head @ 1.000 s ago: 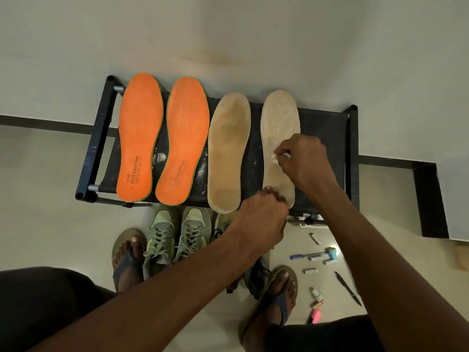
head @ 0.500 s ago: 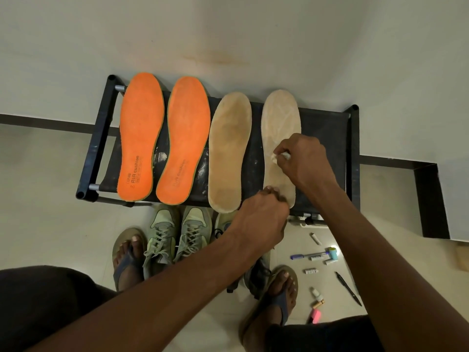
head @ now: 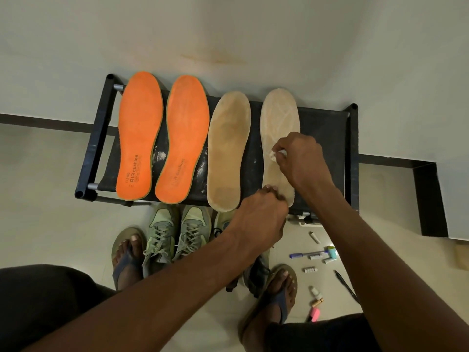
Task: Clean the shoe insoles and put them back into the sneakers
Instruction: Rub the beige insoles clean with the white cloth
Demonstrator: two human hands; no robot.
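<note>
Centre right, the right hand [head: 302, 158] is pinching a white wad [head: 274, 155] against a pale, streaked insole [head: 278, 123]; the left hand [head: 258, 219] is gripping its heel.

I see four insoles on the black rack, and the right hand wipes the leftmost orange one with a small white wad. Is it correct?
Not quite. In the head view the right hand wipes the rightmost beige insole with the white wad, not an orange one. The rest is correct.

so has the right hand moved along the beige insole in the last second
No. The right hand holds its white wad at the same spot on the right beige insole, level with the middle of the black rack, as before.
</note>
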